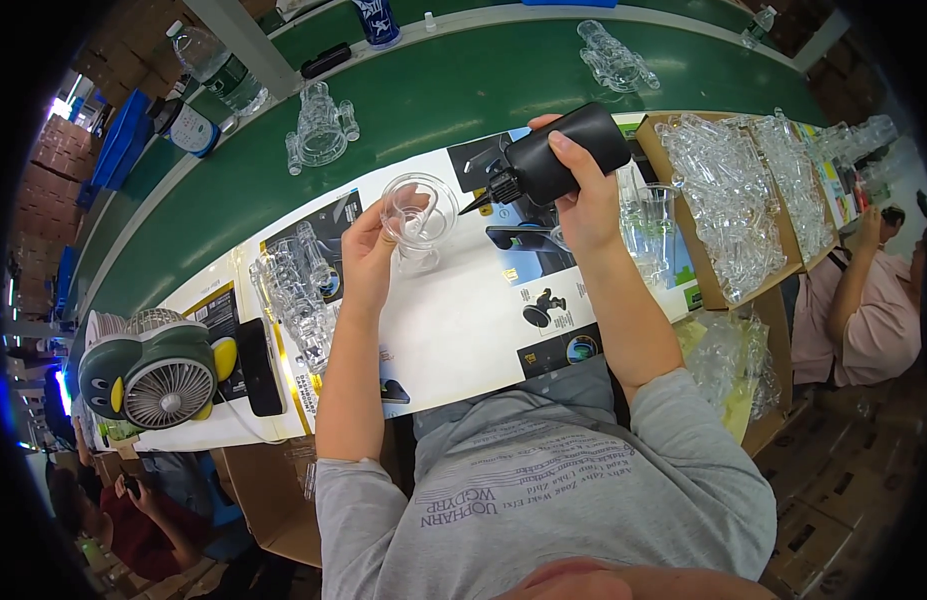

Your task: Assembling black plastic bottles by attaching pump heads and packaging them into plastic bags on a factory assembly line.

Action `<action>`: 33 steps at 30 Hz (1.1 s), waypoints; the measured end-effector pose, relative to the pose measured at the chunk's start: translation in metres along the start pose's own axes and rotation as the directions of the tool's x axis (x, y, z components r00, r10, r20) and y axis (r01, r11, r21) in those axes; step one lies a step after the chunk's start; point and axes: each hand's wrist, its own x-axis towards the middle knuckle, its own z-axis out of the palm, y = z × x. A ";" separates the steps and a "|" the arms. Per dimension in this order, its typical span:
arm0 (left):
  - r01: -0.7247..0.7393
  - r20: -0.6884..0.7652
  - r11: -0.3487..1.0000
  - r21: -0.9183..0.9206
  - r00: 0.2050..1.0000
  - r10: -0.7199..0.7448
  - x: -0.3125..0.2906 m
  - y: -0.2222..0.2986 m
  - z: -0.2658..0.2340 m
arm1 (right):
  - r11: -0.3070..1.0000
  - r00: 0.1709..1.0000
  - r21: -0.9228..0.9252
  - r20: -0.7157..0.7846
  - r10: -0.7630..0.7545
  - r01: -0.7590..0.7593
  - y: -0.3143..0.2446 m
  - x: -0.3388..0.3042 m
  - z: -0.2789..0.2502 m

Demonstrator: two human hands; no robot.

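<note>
My left hand (370, 247) grips a clear plastic round part (420, 205), shaped like a shallow cup, by its left side above the white printed sheet (443, 340). In my right hand (583, 190) is a black squeeze bottle (568, 155) with a pointed nozzle, tipped so that the nozzle points left and down. The nozzle's tip is close to the right rim of the clear part; whether they touch I cannot tell. More clear plastic parts (295, 290) lie left of my left hand. Clear cup-like pieces (648, 225) stand just right of my right wrist.
A cardboard box (718, 290) full of clear parts stands at the right. Assembled clear pieces (321, 130) sit on the green bench (463, 105) behind. At left are a penguin-shaped fan (158, 375) and a black phone (258, 368). Other people work at both sides.
</note>
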 end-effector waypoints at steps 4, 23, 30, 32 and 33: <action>-0.007 0.006 1.000 0.025 1.000 0.007 0.000 0.001 0.000 | 1.000 1.000 0.009 -0.009 0.003 -0.003 0.000 0.000 0.000; 0.019 0.072 1.000 -0.003 0.997 -0.019 -0.003 0.003 0.000 | 0.999 0.999 0.013 -0.011 0.053 -0.053 -0.001 0.003 -0.004; 0.052 0.131 0.996 -0.078 0.990 -0.041 -0.004 0.004 0.000 | 0.996 0.996 0.012 -0.003 0.086 -0.086 -0.003 0.004 -0.006; 0.062 0.144 0.994 -0.087 0.988 -0.049 -0.005 0.004 0.000 | 0.996 0.996 0.026 0.000 0.090 -0.090 -0.003 0.004 -0.007; 0.081 0.155 0.992 -0.098 0.986 -0.065 -0.006 0.004 0.000 | 0.995 0.996 0.040 0.003 0.094 -0.094 -0.003 0.004 -0.007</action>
